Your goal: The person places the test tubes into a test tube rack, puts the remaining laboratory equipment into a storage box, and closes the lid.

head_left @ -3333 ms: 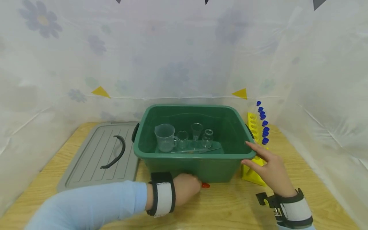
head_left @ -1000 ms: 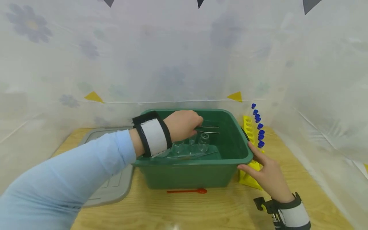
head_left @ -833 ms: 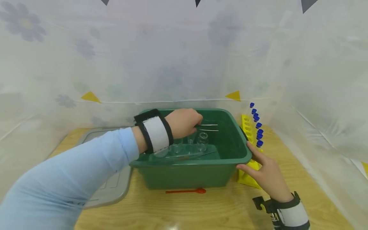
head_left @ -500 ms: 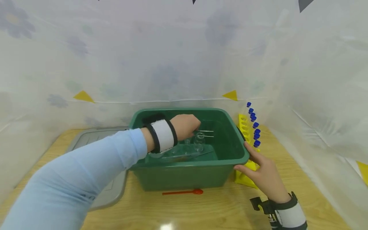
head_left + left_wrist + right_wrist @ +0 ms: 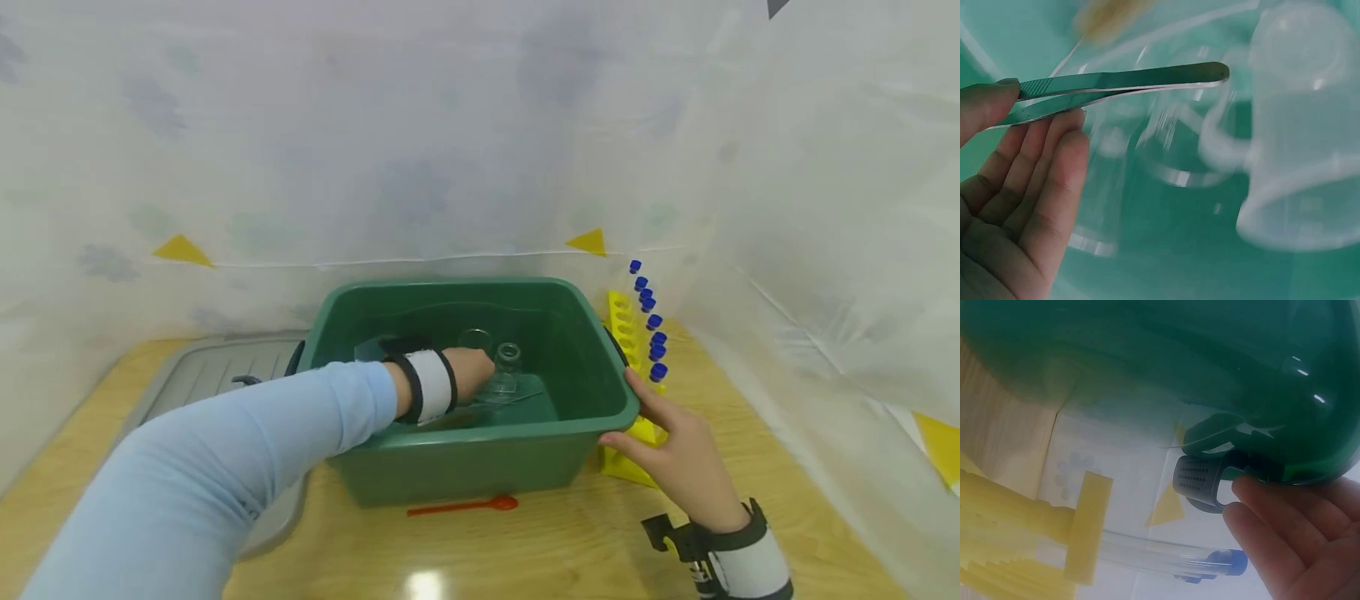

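Observation:
Inside the green storage tub (image 5: 480, 437), my left hand (image 5: 471, 371) reaches down. The left wrist view shows it pinching metal tweezers (image 5: 1129, 79) between thumb and fingertips; the head view hides them behind the hand. Close to them are a translucent measuring cup (image 5: 1310, 125) and blurred clear glassware. A small glass jar (image 5: 508, 358) stands just right of that hand, with a thin clear rod (image 5: 521, 399) in front. My right hand (image 5: 678, 450) holds the tub's front right corner, thumb at the front and fingers along the side, near a black handle (image 5: 1200, 478).
A red spoon (image 5: 465, 506) lies before the tub. Left of it is a grey lid (image 5: 206, 371) with a black handle, partly under my sleeve. Close by on the right stands a yellow rack (image 5: 622, 325) with several blue-capped tubes (image 5: 654, 322).
My left hand left the red spoon in front of the tub, came over it with the tweezers, and has lowered them inside. The right hand has stayed on the corner.

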{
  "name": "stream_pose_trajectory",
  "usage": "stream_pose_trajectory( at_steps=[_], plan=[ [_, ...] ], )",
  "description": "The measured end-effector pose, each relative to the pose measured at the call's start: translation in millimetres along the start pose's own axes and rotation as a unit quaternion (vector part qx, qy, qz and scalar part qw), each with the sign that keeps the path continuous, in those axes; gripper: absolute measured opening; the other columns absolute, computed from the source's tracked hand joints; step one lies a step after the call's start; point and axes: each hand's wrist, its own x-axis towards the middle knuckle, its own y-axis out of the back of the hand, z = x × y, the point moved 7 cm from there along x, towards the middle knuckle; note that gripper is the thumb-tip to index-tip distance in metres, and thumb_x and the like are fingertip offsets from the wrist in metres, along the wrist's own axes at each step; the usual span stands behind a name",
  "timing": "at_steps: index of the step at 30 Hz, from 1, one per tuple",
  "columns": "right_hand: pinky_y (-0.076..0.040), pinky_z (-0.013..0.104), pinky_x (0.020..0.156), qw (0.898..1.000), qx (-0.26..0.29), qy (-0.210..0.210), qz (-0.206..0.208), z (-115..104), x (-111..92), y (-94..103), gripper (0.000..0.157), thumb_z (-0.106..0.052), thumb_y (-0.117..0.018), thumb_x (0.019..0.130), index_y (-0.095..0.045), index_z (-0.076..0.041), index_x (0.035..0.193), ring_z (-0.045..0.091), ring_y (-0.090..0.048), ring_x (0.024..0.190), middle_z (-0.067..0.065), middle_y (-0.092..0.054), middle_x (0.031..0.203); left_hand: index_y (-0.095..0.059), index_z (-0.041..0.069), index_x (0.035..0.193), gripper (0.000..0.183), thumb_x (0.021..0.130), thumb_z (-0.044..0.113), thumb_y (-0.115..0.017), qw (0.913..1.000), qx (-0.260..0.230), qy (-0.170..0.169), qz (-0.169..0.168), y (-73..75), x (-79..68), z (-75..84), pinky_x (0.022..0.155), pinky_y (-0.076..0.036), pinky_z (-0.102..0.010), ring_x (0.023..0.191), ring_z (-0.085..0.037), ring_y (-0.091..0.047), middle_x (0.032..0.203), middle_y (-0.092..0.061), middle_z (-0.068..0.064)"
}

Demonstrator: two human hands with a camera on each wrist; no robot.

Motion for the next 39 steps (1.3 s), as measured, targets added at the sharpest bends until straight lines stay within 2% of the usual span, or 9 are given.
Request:
stream_pose_trajectory(
  at_steps=[4,11,15,22,25,28,34,37,39],
  plan=[
    [-0.051,0.051,0.084,1.0,-0.001,-0.008,-0.001,-7,-4,-2.9,0.076,-0.027,-0.076,0.077,-0.039,-0.009,0.141,0.038,-0.06,0.109,0.019,-0.049,0.137,-0.055,0.01,0.074,0.023,0.09,-0.007,-0.05,0.9992,-0.026,-0.012,-0.03,-16.6,-5.4,-2.1,0.055,-0.036,-0.024,0.056,-0.01,-0.038,0.064,-0.052,0.002],
    [-0.053,0.049,0.081,1.0,-0.015,0.006,-0.003,-23,-5,-11.8,0.077,-0.029,-0.078,0.074,-0.043,-0.006,0.139,0.036,-0.062,0.107,0.018,-0.054,0.132,-0.058,0.007,0.077,0.012,0.084,-0.003,-0.059,0.9944,-0.071,0.025,-0.074,-36.2,-25.4,-8.9,0.063,-0.045,-0.03,0.066,-0.015,-0.051,0.081,-0.064,-0.007],
    [-0.052,0.049,0.082,1.0,-0.004,0.018,-0.023,-32,0,-23.1,0.078,-0.029,-0.078,0.074,-0.043,-0.004,0.139,0.036,-0.061,0.107,0.019,-0.057,0.129,-0.058,0.004,0.076,0.009,0.081,-0.003,-0.062,0.9929,-0.087,0.045,-0.068,-44.1,-41.5,-17.3,0.068,-0.05,-0.036,0.074,-0.021,-0.06,0.083,-0.065,-0.01],
    [-0.053,0.047,0.079,0.998,0.006,0.034,-0.048,-43,9,-32.2,0.078,-0.03,-0.077,0.075,-0.042,-0.005,0.14,0.037,-0.06,0.109,0.02,-0.056,0.13,-0.057,0.006,0.074,0.011,0.081,-0.002,-0.062,0.9902,-0.083,0.086,-0.073,-47.0,-54.7,-34.1,0.065,-0.048,-0.033,0.067,-0.017,-0.054,0.08,-0.063,-0.007],
    [-0.053,0.047,0.079,0.998,0.015,0.036,-0.053,-41,13,-34.1,0.079,-0.029,-0.077,0.075,-0.041,-0.005,0.14,0.037,-0.06,0.109,0.02,-0.055,0.13,-0.064,0.003,0.082,0.003,0.082,0.0,-0.063,0.9934,-0.08,0.076,-0.031,-26.6,-53.6,-33.7,0.07,-0.053,-0.032,0.073,-0.021,-0.063,0.085,-0.067,-0.01],
    [-0.052,0.049,0.082,0.997,0.025,0.039,-0.057,-35,17,-36.5,0.078,-0.028,-0.077,0.076,-0.039,-0.005,0.141,0.037,-0.06,0.109,0.019,-0.055,0.131,-0.066,0.002,0.096,0.014,0.085,0.01,-0.065,0.994,-0.081,0.059,0.044,9.6,-56.4,-23.2,0.076,-0.055,-0.032,0.084,-0.022,-0.067,0.096,-0.07,-0.011],
    [-0.051,0.052,0.083,0.997,0.034,0.024,-0.058,-10,23,-33.6,0.076,-0.028,-0.074,0.08,-0.037,-0.008,0.143,0.04,-0.059,0.11,0.021,-0.054,0.132,-0.063,0.01,0.102,0.014,0.093,0.02,-0.058,0.9818,-0.064,0.0,0.179,82.6,-90.1,29.3,0.074,-0.051,-0.026,0.083,-0.014,-0.062,0.096,-0.066,-0.002],
    [-0.053,0.049,0.079,0.998,0.024,0.022,-0.046,4,26,-28.7,0.075,-0.026,-0.074,0.08,-0.036,-0.007,0.143,0.041,-0.06,0.107,0.022,-0.057,0.127,-0.063,0.012,0.097,0.01,0.092,0.02,-0.059,0.976,0.003,-0.048,0.213,88.7,-104.8,62.4,0.065,-0.049,-0.02,0.074,-0.01,-0.059,0.086,-0.063,0.002],
    [-0.055,0.043,0.075,0.999,0.012,0.021,-0.037,14,29,-25.6,0.076,-0.026,-0.074,0.08,-0.037,-0.006,0.143,0.041,-0.061,0.105,0.023,-0.06,0.122,-0.063,0.015,0.094,0.008,0.09,0.021,-0.062,0.9749,0.06,-0.066,0.204,77.0,-107.7,83.0,0.06,-0.047,-0.017,0.07,-0.007,-0.057,0.082,-0.062,0.005]
  ],
)
